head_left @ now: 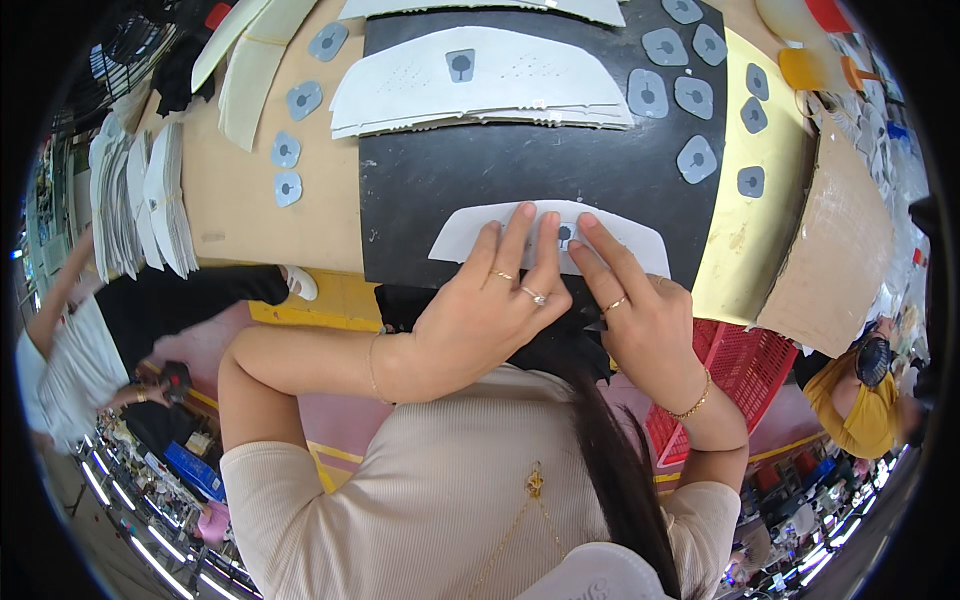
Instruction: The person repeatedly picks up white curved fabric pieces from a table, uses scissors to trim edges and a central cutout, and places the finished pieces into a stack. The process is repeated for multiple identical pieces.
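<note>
Far left: a co-worker in a white top [65,370] stands beyond the left edge of the table surface [235,215]. Along that edge, white panel stacks [168,205] lie side by side. Toward the surface's far left corner, long cream pieces [252,85]. Right of these, four grey patches [303,100] in a loose column running toward the near edge.

Centre: black mat [450,170]. Near its far edge, a fanned stack of white curved panels [400,85], the top one bearing a dark grey patch [460,66]. At the mat's near edge, about midway between its sides, a single white panel [462,228] lies flat, a small grey patch [566,236] on it. Left hand [480,310]: palm down, fingers extended, fingertips on the panel left of the patch; grips nothing. Right hand [645,312]: fingers extended and slightly bent, fingertips on the panel at the patch's right side; no grip seen. Whether any fingertip touches the patch itself: cannot tell.

Mat's far right corner and right edge: six larger grey patches [694,97]. Adjoining that edge, a yellow sheet [735,255] with three patches; then brown cardboard [835,240]. Below the near edge, a red basket [715,380].
</note>
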Tool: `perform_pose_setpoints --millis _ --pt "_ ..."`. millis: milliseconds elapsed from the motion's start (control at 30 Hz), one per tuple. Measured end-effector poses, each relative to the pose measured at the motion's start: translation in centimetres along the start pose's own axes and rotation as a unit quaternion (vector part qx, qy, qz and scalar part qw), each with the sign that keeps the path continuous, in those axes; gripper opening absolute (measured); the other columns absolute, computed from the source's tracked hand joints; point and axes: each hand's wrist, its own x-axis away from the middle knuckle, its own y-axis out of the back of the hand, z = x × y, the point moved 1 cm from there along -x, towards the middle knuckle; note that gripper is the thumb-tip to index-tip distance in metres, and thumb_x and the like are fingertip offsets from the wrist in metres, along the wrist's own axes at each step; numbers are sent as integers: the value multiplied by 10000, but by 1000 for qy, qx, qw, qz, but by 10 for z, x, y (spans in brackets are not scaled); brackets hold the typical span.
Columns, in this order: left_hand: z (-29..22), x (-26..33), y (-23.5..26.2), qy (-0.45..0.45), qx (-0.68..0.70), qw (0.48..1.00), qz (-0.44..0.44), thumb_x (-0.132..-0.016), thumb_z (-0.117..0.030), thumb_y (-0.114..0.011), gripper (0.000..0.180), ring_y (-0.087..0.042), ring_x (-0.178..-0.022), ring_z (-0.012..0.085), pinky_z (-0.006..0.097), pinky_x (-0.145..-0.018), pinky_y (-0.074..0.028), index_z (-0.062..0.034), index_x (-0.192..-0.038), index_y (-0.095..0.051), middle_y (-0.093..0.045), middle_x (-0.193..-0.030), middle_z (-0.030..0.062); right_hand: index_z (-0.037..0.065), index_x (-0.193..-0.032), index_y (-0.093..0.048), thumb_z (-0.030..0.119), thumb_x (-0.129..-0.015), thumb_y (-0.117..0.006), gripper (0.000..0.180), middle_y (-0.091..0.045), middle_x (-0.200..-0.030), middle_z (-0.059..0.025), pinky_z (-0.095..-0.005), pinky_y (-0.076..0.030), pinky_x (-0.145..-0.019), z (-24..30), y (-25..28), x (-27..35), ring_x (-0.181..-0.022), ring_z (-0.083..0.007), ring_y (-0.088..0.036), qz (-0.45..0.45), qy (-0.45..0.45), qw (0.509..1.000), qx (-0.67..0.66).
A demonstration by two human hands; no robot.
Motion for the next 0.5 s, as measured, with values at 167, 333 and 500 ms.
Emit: perform_pose_setpoints --millis 167,333,500 --pt "12 8 3 18 127 992 -5 -781 -96 -600 441 -424 -1356 409 471 -1047 -452 -6 -1211 -561 -423 -1473 222 90 -1239 -646 10 -760 -625 486 -621 -1242 -27 -273 -497 -490 5 -6 -11 -512 -154 -585 -20 -61 998 -11" --pt "13 10 5 32 158 987 2 -786 -70 -605 459 -395 -1384 390 472 -1068 -431 -12 -1239 -558 -408 -1488 210 143 -1287 -638 -10 -756 -605 553 -592 -1294 -25 -272 -497 -483 6 13 -17 -517 -144 -593 49 -56 997 -17" --pt "27 9 7 21 209 978 1 -799 -72 -637 440 -433 -1365 330 444 -1049 -434 -30 -1235 -589 -466 -1456 155 210 -1358 -605 -18 -725 -602 673 -477 -1485 -32 -284 -521 -500 12 18 3 -557 -158 -632 128 -50 989 51"
